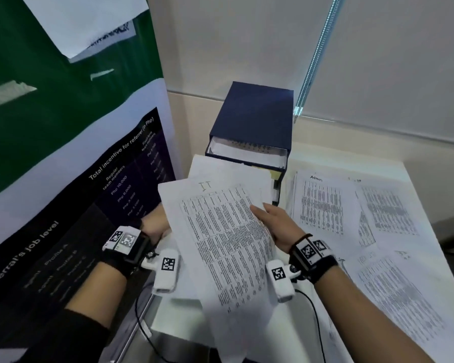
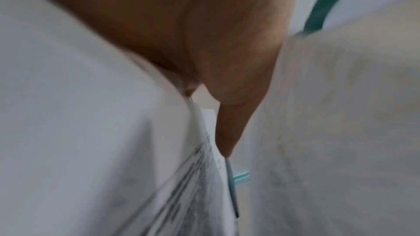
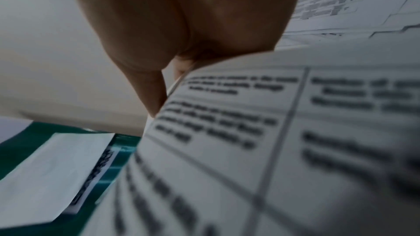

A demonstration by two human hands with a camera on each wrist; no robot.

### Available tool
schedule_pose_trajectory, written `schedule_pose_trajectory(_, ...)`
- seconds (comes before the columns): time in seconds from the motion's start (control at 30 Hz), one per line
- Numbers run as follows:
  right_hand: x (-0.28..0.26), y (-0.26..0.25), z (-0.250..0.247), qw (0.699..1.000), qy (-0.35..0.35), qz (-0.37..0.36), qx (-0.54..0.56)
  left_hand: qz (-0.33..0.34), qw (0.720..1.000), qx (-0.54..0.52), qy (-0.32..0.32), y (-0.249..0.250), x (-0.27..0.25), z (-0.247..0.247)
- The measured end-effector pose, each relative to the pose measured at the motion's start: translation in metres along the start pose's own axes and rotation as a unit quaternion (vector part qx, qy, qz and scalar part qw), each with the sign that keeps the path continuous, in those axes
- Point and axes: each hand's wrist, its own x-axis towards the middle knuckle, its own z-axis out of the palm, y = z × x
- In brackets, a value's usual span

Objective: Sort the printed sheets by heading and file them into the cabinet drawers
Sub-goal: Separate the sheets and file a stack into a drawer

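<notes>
While a sheaf of printed sheets (image 1: 228,231) hangs above the near edge of a white table (image 1: 409,176), a person's right hand (image 1: 278,224) pinches its right edge, thumb on the printed face, and the left hand (image 1: 155,226) grips the left edge from behind. The top sheet is white, filled with a dense ruled table of small black type and headed with a handwritten "IT". Just beyond stands a dark blue drawer cabinet (image 1: 254,119), its top drawer (image 1: 247,153) pulled out and holding paper. More sorted sheets (image 1: 323,203) lie spread on the table to the right, one headed "Admin". A dark poster (image 1: 71,221) at left reads "Total incentive for referrer (in Php)" and "Referral's job level".
</notes>
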Motion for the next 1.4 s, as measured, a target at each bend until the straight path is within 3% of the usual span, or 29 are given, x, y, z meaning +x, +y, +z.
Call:
schedule_pose_trajectory(0.07, 0.010, -0.008, 0.000, 0.998, 0.022, 0.044, 0.032, 0.078, 0.991, 0.041, -0.102, 0.000, -0.005, -0.004)
schedule_pose_trajectory(0.13, 0.019, -0.010, -0.006, 0.990, 0.042, 0.103, 0.081, 0.086, 0.982, 0.050, -0.160, -0.004, -0.014, -0.006)
schedule_pose_trajectory(0.27, 0.011, -0.013, -0.013, 0.975, 0.010, 0.168, 0.146, 0.097, 0.971, 0.035, -0.215, -0.018, -0.024, -0.008)
schedule_pose_trajectory(0.43, -0.002, -0.016, -0.025, 0.973, -0.017, 0.168, 0.158, 0.071, 0.958, -0.084, -0.266, -0.022, -0.022, -0.014)
schedule_pose_trajectory(0.63, -0.012, -0.022, -0.034, 0.973, -0.035, 0.161, 0.159, 0.038, 0.970, -0.153, -0.184, -0.017, -0.002, 0.003)
schedule_pose_trajectory(0.77, -0.024, -0.005, -0.055, 0.985, -0.033, 0.138, 0.095, 0.023, 0.982, -0.144, -0.123, -0.014, 0.018, 0.016)
schedule_pose_trajectory(0.9, -0.051, 0.028, -0.081, 0.990, -0.031, 0.127, 0.052, 0.056, 0.993, -0.085, -0.059, 0.000, 0.025, 0.029)
schedule_pose_trajectory(1.0, -0.061, 0.069, -0.088, 0.982, -0.043, 0.184, -0.008, 0.116, 0.993, -0.002, 0.020, 0.014, 0.047, 0.035)
schedule_pose_trajectory(1.1, -0.066, 0.097, -0.072, 0.965, -0.043, 0.252, -0.053, 0.126, 0.983, 0.106, 0.081, 0.027, 0.062, 0.042)
schedule_pose_trajectory(1.2, -0.065, 0.118, -0.049, 0.962, -0.067, 0.259, -0.047, 0.145, 0.967, 0.161, 0.137, 0.036, 0.070, 0.055)
schedule_pose_trajectory(1.3, -0.060, 0.137, -0.034, 0.959, -0.062, 0.277, -0.006, 0.142, 0.964, 0.187, 0.127, 0.036, 0.076, 0.062)
schedule_pose_trajectory(1.4, -0.055, 0.145, -0.033, 0.958, -0.041, 0.285, 0.011, 0.070, 0.991, 0.117, 0.015, 0.022, 0.080, 0.060)
